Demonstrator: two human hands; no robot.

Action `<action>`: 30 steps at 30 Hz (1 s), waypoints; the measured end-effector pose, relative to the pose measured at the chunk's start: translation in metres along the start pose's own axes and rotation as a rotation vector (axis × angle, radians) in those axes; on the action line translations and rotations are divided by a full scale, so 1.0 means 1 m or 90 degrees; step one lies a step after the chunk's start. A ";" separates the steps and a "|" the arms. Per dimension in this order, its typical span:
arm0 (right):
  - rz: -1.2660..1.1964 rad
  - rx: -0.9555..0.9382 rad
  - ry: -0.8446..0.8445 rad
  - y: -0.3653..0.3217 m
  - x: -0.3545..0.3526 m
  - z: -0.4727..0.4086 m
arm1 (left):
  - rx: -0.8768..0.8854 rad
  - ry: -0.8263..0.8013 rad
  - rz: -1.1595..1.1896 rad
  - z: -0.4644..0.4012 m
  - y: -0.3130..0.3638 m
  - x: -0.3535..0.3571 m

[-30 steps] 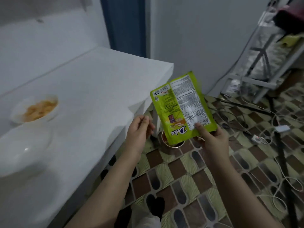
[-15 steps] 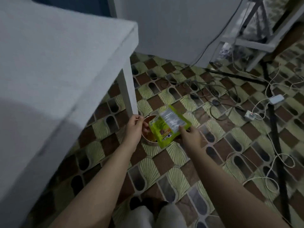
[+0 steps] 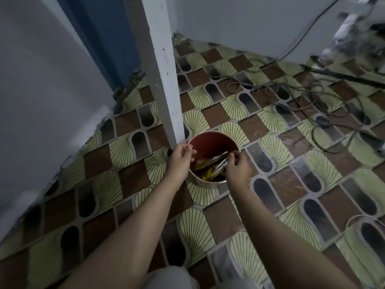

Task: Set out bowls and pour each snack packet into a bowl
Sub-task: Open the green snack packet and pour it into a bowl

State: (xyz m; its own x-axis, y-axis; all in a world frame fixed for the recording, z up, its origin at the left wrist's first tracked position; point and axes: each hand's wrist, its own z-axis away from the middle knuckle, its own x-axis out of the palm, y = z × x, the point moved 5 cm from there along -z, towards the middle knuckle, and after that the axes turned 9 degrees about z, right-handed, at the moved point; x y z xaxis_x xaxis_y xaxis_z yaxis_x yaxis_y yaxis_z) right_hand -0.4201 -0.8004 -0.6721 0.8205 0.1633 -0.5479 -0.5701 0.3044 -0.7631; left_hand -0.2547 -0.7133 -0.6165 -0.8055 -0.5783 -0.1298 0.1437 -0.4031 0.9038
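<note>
A round bin with a red inside stands on the floor beside the white table leg. Several crumpled wrappers lie in it. The green snack packet, its silver inside showing, is down in the bin. My right hand is over the bin's right side, with its fingers pinched on the packet's edge. At the bin's left rim my left hand has its fingers curled over the edge. No bowls are in view.
The white table fills the left of the view. Black cables trail over the patterned tile floor at the right. A white wall lies behind, and my knee shows at the bottom.
I have bent down from the table to the floor. My right hand has carried the green packet down into the bin. The left hand stays at the rim. The bowls have left the view.
</note>
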 end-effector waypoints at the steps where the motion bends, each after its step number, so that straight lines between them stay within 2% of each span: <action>1: -0.017 -0.021 0.013 -0.011 -0.007 0.010 | 0.014 -0.006 -0.006 0.007 0.010 0.000; 4: -0.071 -0.116 0.057 -0.077 -0.053 0.050 | 0.079 -0.020 0.000 0.045 0.074 -0.002; 10: -0.228 -0.349 0.089 -0.257 -0.189 0.171 | 0.262 -0.042 0.090 0.181 0.273 -0.026; 13: -0.267 -0.443 0.037 -0.338 -0.239 0.245 | 0.343 -0.021 0.101 0.257 0.361 -0.060; 16: -0.298 -0.523 -0.055 -0.405 -0.267 0.321 | 0.386 0.036 0.121 0.322 0.419 -0.106; 23: -0.296 -0.659 -0.266 -0.505 -0.253 0.473 | 0.451 0.288 0.095 0.447 0.466 -0.254; 30: -0.274 -0.760 -0.513 -0.552 -0.157 0.655 | 0.469 0.594 0.115 0.581 0.423 -0.427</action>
State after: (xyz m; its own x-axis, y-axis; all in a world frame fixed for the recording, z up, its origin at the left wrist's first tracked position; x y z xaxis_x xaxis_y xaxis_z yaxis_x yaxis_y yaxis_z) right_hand -0.2064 -0.3793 0.0597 0.5056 0.8421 -0.1880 0.3414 -0.3953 -0.8527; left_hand -0.1840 -0.2246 0.0578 -0.0369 -0.9980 0.0520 -0.3963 0.0624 0.9160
